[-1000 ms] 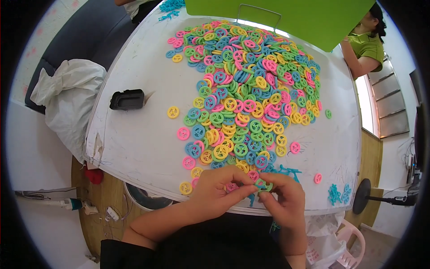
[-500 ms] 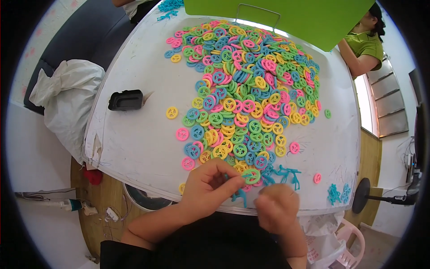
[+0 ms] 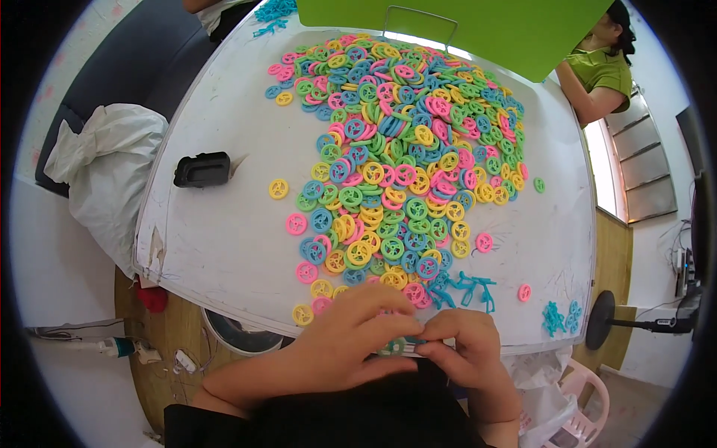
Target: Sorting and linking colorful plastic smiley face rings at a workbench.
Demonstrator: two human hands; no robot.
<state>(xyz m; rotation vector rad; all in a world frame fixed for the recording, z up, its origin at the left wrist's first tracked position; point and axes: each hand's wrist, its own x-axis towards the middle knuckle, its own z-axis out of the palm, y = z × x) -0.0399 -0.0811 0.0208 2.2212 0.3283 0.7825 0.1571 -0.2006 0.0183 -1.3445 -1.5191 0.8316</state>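
My left hand (image 3: 351, 336) is curled at the near edge of the white table, its fingers closed on a green toy wheel (image 3: 392, 346) that is mostly hidden. Fingertip to fingertip with it, my right hand (image 3: 464, 345) pinches a small blue plastic frame piece (image 3: 419, 342), of which only a bit shows between the hands. Just beyond the right hand lie several blue plastic frame pieces (image 3: 470, 285). A big heap of spoked toy wheels (image 3: 392, 249) in pink, yellow, green and blue spreads away from my hands.
On the left of the table (image 3: 224, 239) sits a black tray (image 3: 203, 170). Blue pieces (image 3: 554, 319) lie at the near right corner, more (image 3: 275, 10) at the far left. A green board (image 3: 448, 30) stands at the back; a person (image 3: 601, 78) sits at far right.
My right hand has moved left and up against the left one. The green wheel has come nearer to me and is now largely covered by my fingers. The view has shifted slightly.
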